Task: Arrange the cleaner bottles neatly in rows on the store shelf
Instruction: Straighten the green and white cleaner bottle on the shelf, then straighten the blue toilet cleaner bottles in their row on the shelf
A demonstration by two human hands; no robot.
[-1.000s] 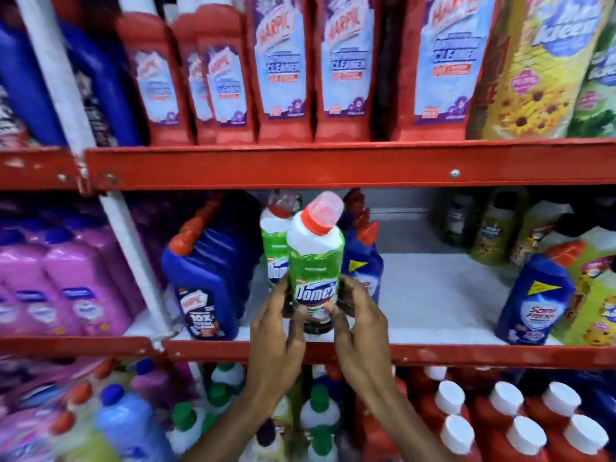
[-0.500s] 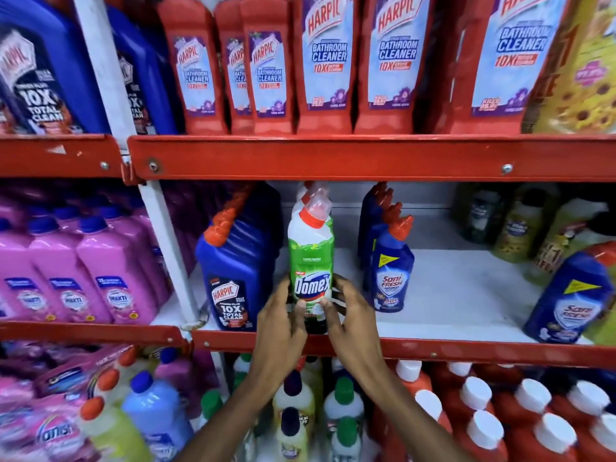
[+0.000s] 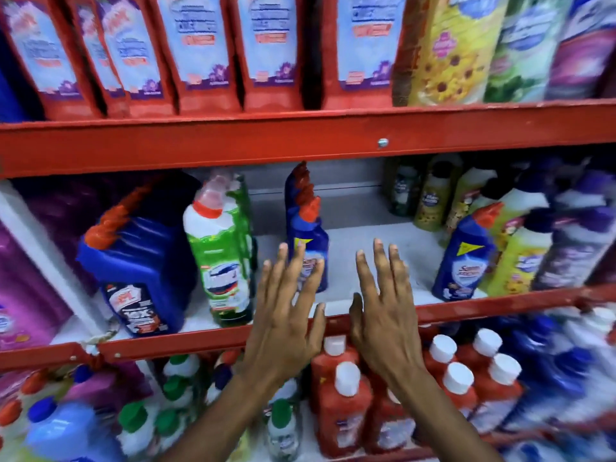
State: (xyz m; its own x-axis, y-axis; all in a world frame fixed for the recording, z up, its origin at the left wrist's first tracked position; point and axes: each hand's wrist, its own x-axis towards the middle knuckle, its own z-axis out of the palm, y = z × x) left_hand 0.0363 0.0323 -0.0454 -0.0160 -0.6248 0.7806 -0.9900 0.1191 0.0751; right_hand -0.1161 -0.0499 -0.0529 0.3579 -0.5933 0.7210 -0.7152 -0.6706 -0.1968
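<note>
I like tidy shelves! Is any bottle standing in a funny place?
Yes. One blue bottle on the middle shelf stands alone at the front right, leaning left, away from the blue row behind the left hand.

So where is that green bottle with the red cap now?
The green plastic bottle with the red cap stands on the middle shelf, left of centre, between big dark blue jugs and a row of slim blue bottles.
</note>
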